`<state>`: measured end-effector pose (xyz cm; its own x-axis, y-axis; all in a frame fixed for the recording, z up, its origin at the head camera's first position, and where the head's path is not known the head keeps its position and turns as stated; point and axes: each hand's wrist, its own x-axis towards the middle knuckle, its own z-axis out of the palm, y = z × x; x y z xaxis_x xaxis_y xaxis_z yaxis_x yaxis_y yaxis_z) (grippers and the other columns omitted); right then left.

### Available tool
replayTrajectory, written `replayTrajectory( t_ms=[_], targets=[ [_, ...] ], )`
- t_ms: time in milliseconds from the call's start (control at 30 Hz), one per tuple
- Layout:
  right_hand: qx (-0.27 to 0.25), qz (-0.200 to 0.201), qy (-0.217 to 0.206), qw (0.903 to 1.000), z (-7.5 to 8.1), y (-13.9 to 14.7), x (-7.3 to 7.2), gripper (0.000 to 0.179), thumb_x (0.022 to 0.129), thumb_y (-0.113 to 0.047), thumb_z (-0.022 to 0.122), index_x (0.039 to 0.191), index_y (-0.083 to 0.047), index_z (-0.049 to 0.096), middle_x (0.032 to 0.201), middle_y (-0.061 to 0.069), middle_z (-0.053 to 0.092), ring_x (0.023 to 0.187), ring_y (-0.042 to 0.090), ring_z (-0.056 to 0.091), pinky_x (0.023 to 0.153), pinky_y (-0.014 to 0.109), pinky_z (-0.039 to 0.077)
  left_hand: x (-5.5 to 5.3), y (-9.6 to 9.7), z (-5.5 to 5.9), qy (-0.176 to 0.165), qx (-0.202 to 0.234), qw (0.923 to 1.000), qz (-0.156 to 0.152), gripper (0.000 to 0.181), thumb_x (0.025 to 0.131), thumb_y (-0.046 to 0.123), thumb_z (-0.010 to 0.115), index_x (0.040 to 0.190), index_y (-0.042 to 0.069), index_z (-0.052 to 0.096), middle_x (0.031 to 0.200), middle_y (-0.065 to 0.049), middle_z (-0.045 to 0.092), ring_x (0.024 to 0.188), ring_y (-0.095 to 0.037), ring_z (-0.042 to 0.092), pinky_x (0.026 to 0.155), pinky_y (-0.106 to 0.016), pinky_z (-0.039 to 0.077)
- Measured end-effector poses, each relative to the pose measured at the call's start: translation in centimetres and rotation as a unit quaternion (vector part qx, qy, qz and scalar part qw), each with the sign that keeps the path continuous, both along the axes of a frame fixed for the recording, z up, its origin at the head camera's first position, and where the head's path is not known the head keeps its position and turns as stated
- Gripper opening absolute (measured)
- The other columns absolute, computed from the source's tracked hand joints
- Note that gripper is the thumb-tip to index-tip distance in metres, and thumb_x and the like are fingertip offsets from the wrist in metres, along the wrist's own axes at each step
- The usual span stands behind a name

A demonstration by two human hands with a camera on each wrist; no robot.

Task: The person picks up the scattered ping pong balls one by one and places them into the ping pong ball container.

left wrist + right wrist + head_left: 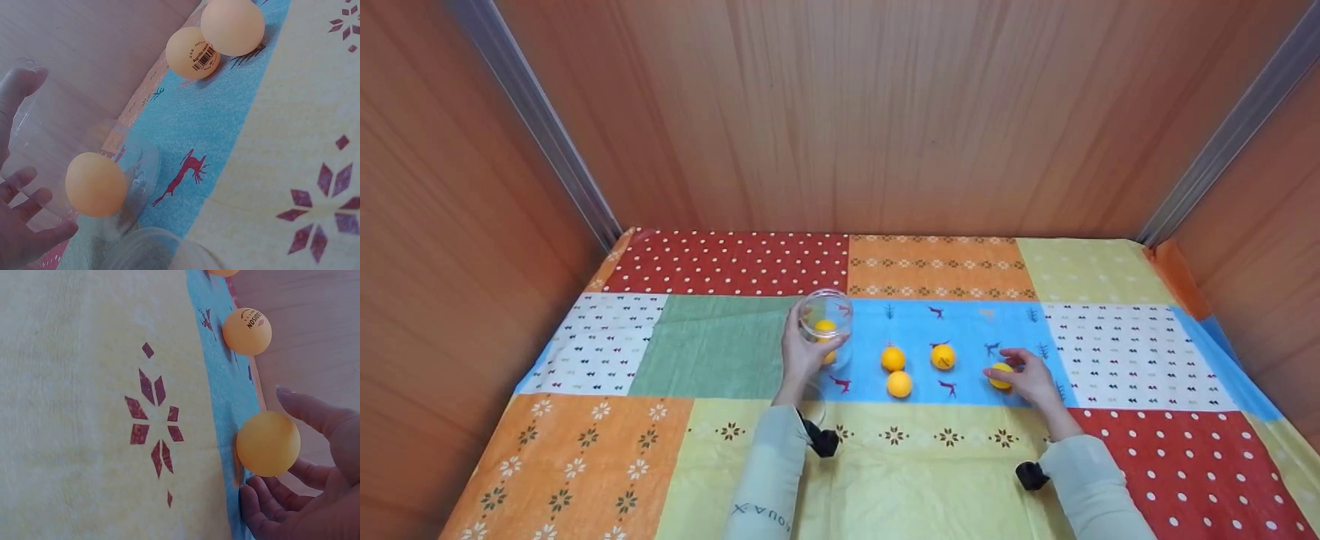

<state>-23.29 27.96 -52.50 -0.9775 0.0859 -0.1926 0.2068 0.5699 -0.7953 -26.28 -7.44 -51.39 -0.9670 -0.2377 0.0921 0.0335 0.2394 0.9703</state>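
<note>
My left hand (804,354) grips a clear plastic jar (840,307) that stands on the blue patch of the cloth, thumb across its front and fingers around the far side. Orange table tennis balls (825,328) show through its wall. To the right, my right hand (1030,379) reaches over another orange table tennis ball (1000,376). In the right wrist view that ball (268,443) sits on the cloth, with the thumb (315,410) raised just off it and the other fingers loosely bent behind and below.
Three loose table tennis balls (899,385) lie between the hands. A clear round lid (160,250) lies close to the left wrist. The patchwork cloth (720,345) covers the table, and wood-grain panels (840,112) enclose its back and sides.
</note>
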Motion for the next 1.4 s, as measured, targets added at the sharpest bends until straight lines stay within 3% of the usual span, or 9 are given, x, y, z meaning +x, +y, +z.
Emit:
replayTrajectory(
  t_ms=[267, 367, 700, 933, 1167, 1400],
  targets=[
    [0.003, 0.000, -0.013, 0.9999, 0.0, 0.0, 0.5, 0.054, 0.075, -0.032, 0.070, 0.110, 0.005, 0.051, 0.097, 0.015, 0.054, 0.074, 0.021, 0.051, 0.063, 0.026, 0.046, 0.0, -0.1, -0.1, 0.019, 0.001, 0.9998, -0.003, 0.082, 0.061, 0.020, 0.082, 0.130, 0.015, 0.037, 0.126, -0.011, 0.043, 0.117, -0.027, 0.038, 0.094, -0.043, 0.036],
    [0.003, -0.001, -0.014, 0.9999, 0.0, 0.0, 0.6, 0.051, 0.074, -0.032, 0.071, 0.106, 0.004, 0.053, 0.091, 0.011, 0.055, 0.069, 0.018, 0.051, 0.060, 0.025, 0.046, 0.0, -0.1, -0.2, 0.024, 0.001, 0.9997, -0.004, 0.082, 0.061, 0.019, 0.082, 0.130, 0.013, 0.037, 0.125, -0.011, 0.043, 0.117, -0.026, 0.039, 0.094, -0.043, 0.036],
    [-0.009, -0.012, -0.014, 0.9998, 0.7, -1.0, 0.7, 0.046, 0.076, -0.029, 0.069, 0.105, 0.003, 0.053, 0.092, 0.012, 0.054, 0.071, 0.019, 0.050, 0.061, 0.026, 0.046, 0.2, -0.1, 0.1, 0.016, 0.004, 0.9999, -0.004, 0.081, 0.062, 0.019, 0.081, 0.130, 0.014, 0.037, 0.126, -0.010, 0.043, 0.118, -0.028, 0.039, 0.093, -0.042, 0.037],
    [-0.018, 0.000, 0.020, 0.9996, 1.5, -2.4, 0.3, 0.045, 0.075, -0.029, 0.071, 0.104, 0.001, 0.055, 0.092, 0.011, 0.053, 0.071, 0.020, 0.049, 0.057, 0.025, 0.045, 0.1, 0.0, 0.1, 0.000, -0.003, 1.0000, 0.002, 0.083, 0.062, 0.021, 0.081, 0.131, 0.016, 0.036, 0.125, -0.007, 0.043, 0.117, -0.024, 0.039, 0.092, -0.041, 0.038],
    [-0.024, 0.014, 0.051, 0.9983, 2.3, -4.4, -0.2, 0.044, 0.075, -0.028, 0.070, 0.105, 0.001, 0.056, 0.100, 0.013, 0.055, 0.084, 0.025, 0.048, 0.066, 0.025, 0.043, 0.2, 0.0, 0.1, 0.010, -0.005, 0.9999, 0.002, 0.083, 0.061, 0.020, 0.082, 0.130, 0.014, 0.036, 0.126, -0.010, 0.043, 0.117, -0.026, 0.039, 0.093, -0.042, 0.037],
    [-0.033, 0.016, 0.069, 0.9969, 3.4, -6.9, -0.9, 0.046, 0.072, -0.030, 0.073, 0.105, -0.001, 0.058, 0.102, 0.011, 0.057, 0.086, 0.024, 0.051, 0.073, 0.030, 0.042, 0.1, 0.0, 0.1, 0.015, -0.007, 0.9999, 0.002, 0.083, 0.061, 0.020, 0.081, 0.130, 0.012, 0.036, 0.126, -0.012, 0.044, 0.116, -0.027, 0.039, 0.094, -0.044, 0.035]
  ],
)
